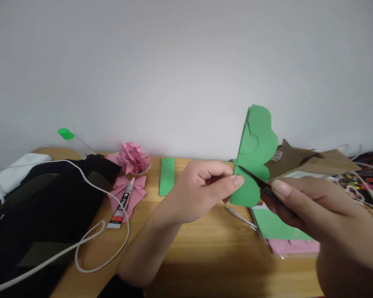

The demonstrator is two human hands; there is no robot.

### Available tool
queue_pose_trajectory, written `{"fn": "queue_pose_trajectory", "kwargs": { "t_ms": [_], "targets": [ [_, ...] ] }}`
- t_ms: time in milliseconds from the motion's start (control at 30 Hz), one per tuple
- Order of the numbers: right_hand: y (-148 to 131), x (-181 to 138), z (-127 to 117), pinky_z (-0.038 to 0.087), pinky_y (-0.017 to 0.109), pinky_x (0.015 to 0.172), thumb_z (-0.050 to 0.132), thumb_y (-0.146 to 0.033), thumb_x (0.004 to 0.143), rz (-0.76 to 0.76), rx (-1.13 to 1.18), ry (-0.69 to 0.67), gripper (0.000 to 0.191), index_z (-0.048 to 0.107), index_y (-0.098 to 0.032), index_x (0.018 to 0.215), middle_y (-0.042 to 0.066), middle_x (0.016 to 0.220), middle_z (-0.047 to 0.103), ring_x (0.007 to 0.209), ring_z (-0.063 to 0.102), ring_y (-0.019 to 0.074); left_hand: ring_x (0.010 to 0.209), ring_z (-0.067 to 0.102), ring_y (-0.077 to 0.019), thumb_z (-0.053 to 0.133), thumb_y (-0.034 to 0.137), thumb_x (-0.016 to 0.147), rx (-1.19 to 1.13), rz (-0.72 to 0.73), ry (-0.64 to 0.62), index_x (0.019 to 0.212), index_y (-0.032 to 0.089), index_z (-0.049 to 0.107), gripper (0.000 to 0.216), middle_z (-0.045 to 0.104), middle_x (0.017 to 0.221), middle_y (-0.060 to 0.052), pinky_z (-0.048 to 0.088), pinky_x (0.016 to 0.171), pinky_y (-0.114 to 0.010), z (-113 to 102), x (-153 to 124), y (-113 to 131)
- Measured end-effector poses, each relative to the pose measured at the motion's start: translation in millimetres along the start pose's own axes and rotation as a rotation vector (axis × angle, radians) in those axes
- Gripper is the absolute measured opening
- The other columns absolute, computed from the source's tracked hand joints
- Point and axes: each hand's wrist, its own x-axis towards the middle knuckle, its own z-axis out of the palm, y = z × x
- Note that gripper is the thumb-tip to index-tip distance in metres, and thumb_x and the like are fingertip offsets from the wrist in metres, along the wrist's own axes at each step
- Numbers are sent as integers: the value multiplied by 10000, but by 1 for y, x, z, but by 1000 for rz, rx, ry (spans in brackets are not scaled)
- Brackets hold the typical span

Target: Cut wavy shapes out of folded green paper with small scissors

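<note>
On the head feed I have both hands up over the wooden table (pixel 211 258), working on a folded piece of green paper (pixel 257 142). The paper is held upright, clear of the tabletop, right of centre in my view; scalloped outer edge, folded edge toward the left hand, curved line drawn on its face, short slit near the top of the fold. Left hand (pixel 202 188): thumb and fingers pinched closed on the paper low at the fold, other fingers curled under. Right hand (pixel 323 211): closed round a dark, thin-bladed tool (pixel 255 176), thumb on top; the blade lies across the paper, tip close to the fold, just above the left thumb. Can't tell the tool type, the grip covers the rest. Below the paper, a silver pen-like thing (pixel 240 217) lies on the table, next to a stack of green sheets (pixel 282 225) with pink paper (pixel 294 246) along its near edge. Behind the left hand, a green strip (pixel 167 177) lies flat. Further left: crumpled pink paper flower (pixel 133 158), then a glue tube (pixel 122 207) marked B-7000 resting on folded pink paper (pixel 139 191), with a white cable (pixel 87 271) looping over the tube. Black fabric (pixel 71 207) fills the left side; brown paper (pixel 311 162) sits behind the right hand.
</note>
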Motion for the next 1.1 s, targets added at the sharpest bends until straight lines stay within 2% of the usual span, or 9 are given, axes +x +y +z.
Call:
{"fn": "queue_pose_trajectory", "kwargs": {
  "t_ms": [233,433,533,700,900,1100],
  "targets": [
    [-3,-10,2,189,202,335,430,-428,984,-28,-49,9,479,450,-196,566,-58,456,331,392,276,70,503,375,-61,555,264,876,58,-3,-24,534,157,455,373,432,518,42,293,469,-211,4,-2,0],
    [4,-24,-3,163,219,348,404,-586,942,168,-25,-8,534,469,-192,586,-58,469,315,403,260,70,508,365,-63,555,306,881,46,-50,-79,546,159,443,382,401,525,47,278,478,-223,16,-1,-9],
    [9,-31,-2,168,223,350,412,-628,915,215,10,-6,549,446,-197,577,-61,475,304,392,263,69,515,390,-64,556,294,873,47,-61,-111,547,158,454,368,430,528,41,290,484,-219,22,-1,-12],
    [14,-42,2,233,222,360,416,-626,911,204,19,25,552,402,-206,554,-57,484,313,402,283,77,510,420,-63,552,268,865,75,-77,-139,543,154,481,349,480,524,34,308,482,-210,30,-2,-9],
    [16,-55,6,202,238,385,415,-617,918,147,60,-2,566,378,-207,529,-60,468,301,423,238,81,474,399,-56,554,239,847,127,-123,-166,525,155,491,339,491,504,40,297,460,-211,36,-13,1],
    [26,-66,17,254,238,418,425,-587,933,151,162,-30,541,400,-200,557,-52,489,346,446,288,87,483,403,-64,553,255,841,175,-177,-144,528,159,489,334,495,516,36,301,466,-223,39,-29,5]
  ]
}}
